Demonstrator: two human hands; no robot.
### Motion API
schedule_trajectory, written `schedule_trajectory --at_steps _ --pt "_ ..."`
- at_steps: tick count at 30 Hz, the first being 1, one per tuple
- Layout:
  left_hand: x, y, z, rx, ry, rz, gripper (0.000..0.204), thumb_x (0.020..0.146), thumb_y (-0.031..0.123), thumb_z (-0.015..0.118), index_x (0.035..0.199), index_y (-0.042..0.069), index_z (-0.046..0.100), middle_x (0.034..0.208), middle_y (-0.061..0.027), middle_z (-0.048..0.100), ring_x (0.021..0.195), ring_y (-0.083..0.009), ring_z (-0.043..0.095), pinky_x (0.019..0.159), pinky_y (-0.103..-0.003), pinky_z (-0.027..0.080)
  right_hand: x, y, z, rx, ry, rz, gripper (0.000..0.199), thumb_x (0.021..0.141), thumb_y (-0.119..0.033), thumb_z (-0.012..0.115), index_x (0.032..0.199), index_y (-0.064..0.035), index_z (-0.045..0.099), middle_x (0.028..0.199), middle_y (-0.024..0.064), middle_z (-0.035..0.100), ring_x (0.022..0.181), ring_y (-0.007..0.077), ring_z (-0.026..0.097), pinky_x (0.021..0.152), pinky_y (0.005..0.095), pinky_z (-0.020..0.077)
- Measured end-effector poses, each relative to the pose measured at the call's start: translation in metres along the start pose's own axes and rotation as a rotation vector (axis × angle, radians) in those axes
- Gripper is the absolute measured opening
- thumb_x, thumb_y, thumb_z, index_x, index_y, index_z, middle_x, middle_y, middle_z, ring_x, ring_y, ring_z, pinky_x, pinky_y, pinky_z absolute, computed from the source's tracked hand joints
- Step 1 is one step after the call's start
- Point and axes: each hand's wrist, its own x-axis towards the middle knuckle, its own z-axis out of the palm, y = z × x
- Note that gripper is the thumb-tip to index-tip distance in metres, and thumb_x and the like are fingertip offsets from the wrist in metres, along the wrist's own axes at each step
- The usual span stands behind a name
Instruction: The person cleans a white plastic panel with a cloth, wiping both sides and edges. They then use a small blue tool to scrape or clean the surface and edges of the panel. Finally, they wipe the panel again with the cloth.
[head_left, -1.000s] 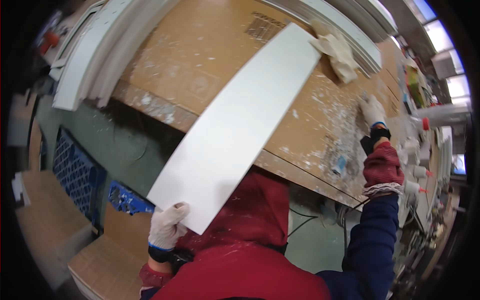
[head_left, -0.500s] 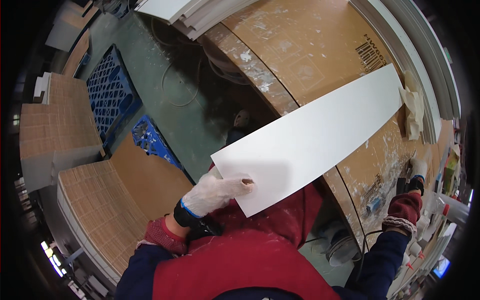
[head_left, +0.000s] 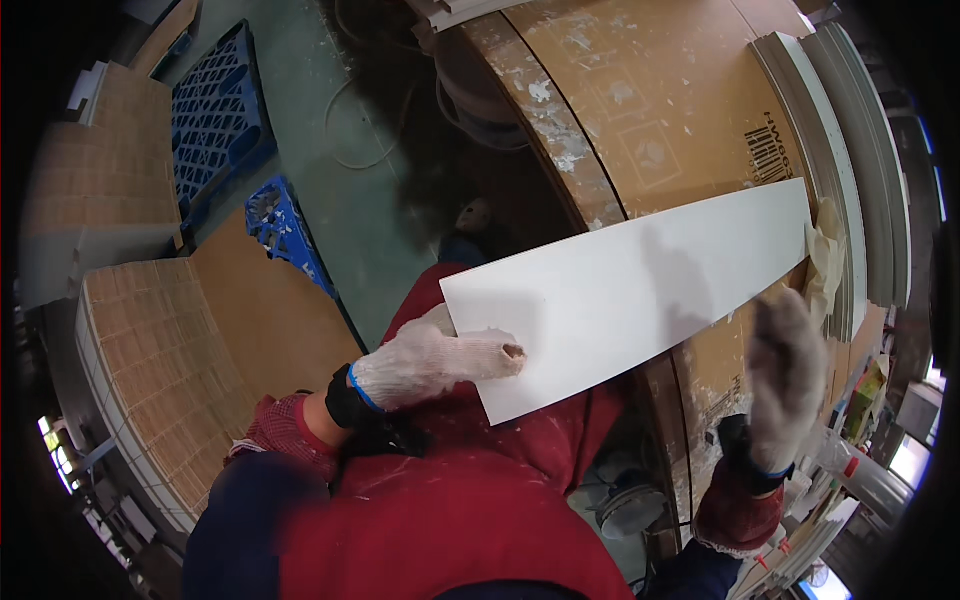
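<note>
A long white board reaches from my lap to the cardboard-covered table, its far end lying near a crumpled cream cloth. My left hand, in a whitish knit glove with a hole at the thumb tip, grips the near end. The thumb presses on top; the fingers are hidden underneath. My right hand, gloved too, is raised over the table's right side, just in front of the board's far part. Motion smears its fingers, and nothing can be made out in it. Its shadow falls on the board.
Stacked pale boards line the table's far right. Bottles and a clear cylinder crowd the right edge. A bucket stands below the table. To the left are wood-patterned stacks, a blue pallet and a blue plastic piece.
My right hand has lifted from the table's right side and come inward toward the board. The view has shifted, and the board now lies at a flatter angle, still in my left hand.
</note>
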Motion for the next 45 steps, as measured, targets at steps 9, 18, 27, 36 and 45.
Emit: schedule_trajectory --at_steps 9,18,27,36,45 --pt "0.003 -0.016 -0.001 -0.244 -0.040 -0.110 0.043 0.083 0.022 0.073 0.117 0.002 0.058 0.109 -0.0056 0.064 0.100 -0.0121 0.057 0.090 -0.028 0.045 0.021 -0.027 0.079 -0.328 -0.541 -0.414 0.054 0.071 -0.004 0.066 0.124 -0.0097 0.058 0.091 0.0065 0.061 0.079 0.0276 0.060 0.068 0.0365 0.0490" --pt "0.000 -0.003 0.001 -0.242 -0.060 -0.138 0.056 0.084 0.018 0.071 0.132 0.001 0.047 0.116 -0.0075 0.060 0.103 -0.0142 0.057 0.088 -0.030 0.047 0.020 -0.027 0.090 -0.295 -0.485 -0.456 0.050 0.069 -0.006 0.067 0.118 -0.0096 0.062 0.087 0.0059 0.060 0.075 0.0247 0.059 0.064 0.0348 0.0477" --pt "-0.002 0.005 0.004 -0.308 -0.051 -0.121 0.057 0.082 0.015 0.072 0.132 0.001 0.048 0.115 -0.0077 0.061 0.104 -0.0145 0.057 0.089 -0.031 0.047 0.028 -0.029 0.088 -0.225 -0.586 -0.509 0.049 0.069 -0.008 0.065 0.118 -0.0072 0.062 0.087 0.0073 0.059 0.071 0.0260 0.057 0.061 0.0357 0.0460" --pt "0.000 0.002 0.001 -0.231 -0.035 -0.171 0.052 0.082 0.027 0.074 0.122 0.001 0.056 0.112 -0.0070 0.062 0.100 -0.0139 0.056 0.089 -0.029 0.045 0.024 -0.028 0.091 -0.219 -0.507 -0.397 0.045 0.070 -0.007 0.064 0.114 -0.0078 0.063 0.085 0.0065 0.061 0.073 0.0263 0.059 0.063 0.0357 0.0476" --pt "0.000 -0.001 -0.002 -0.231 -0.075 -0.138 0.054 0.082 0.032 0.074 0.123 0.001 0.056 0.112 -0.0063 0.062 0.101 -0.0139 0.056 0.089 -0.029 0.045 0.024 -0.027 0.093 -0.080 -0.547 -0.332 0.041 0.074 -0.006 0.064 0.115 -0.0085 0.063 0.084 0.0063 0.061 0.077 0.0258 0.059 0.067 0.0359 0.0481"
